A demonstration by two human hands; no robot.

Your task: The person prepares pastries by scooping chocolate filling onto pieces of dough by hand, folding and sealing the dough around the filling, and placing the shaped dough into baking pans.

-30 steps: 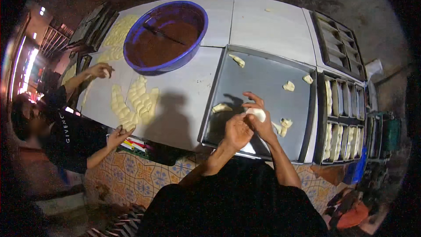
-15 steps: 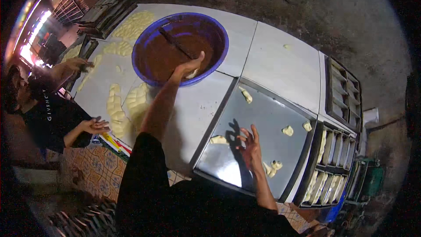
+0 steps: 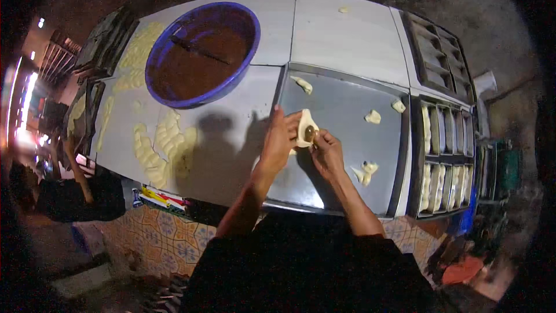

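Above the grey metal tray (image 3: 347,122), my left hand (image 3: 276,145) holds a flattened piece of pale dough (image 3: 304,120), its fingers curved behind it. A dab of brown filling (image 3: 309,132) sits on the dough. The fingers of my right hand (image 3: 328,153) are closed on the dough's right edge beside the filling. Small dough pieces lie on the tray, among them one at the top (image 3: 302,84) and a clump (image 3: 365,171) right of my right hand. Farther left stands a blue basin (image 3: 255,26) of brown filling, with a dark stick (image 3: 200,50) in it.
Rows of dough pieces (image 3: 147,156) lie on the white tiled table (image 3: 347,40) at left. Baking tins (image 3: 443,130), several with dough, stand right of the tray, with a divided tin (image 3: 437,52) behind. Another person (image 3: 75,191) works at the far left.
My left hand has come from the basin to above the tray, carrying the dough, which now shows filling. My right hand has closed on its edge. The view has shifted.
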